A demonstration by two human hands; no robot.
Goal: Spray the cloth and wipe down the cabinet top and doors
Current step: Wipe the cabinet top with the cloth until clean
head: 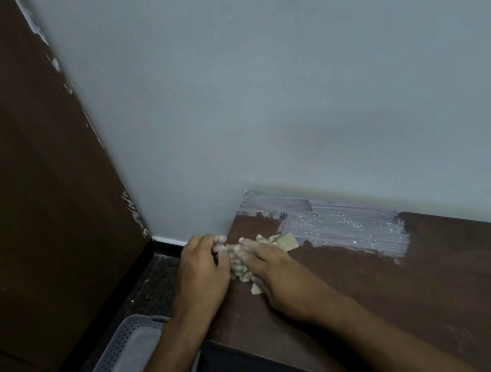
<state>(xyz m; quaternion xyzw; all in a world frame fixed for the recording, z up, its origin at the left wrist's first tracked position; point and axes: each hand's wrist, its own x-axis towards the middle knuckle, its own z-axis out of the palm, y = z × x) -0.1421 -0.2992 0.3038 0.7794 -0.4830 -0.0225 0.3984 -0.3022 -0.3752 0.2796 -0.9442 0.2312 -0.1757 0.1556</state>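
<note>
One perforated basket [124, 339] sits low at the left. Two hands work one crumpled pale cloth [241, 266] on the brown cabinet top [404, 283]: left hand [202, 271] grips its left end, right hand [267, 269] presses flat. One whitish smear [335, 224] lies to the right.

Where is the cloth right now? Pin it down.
In the head view, the cloth lies crumpled on the cabinet top near its left end, between the left hand and right hand.

Beige cloth [282, 241], brown cabinet top [404, 283] w/ whitish smear [351, 228].
</note>
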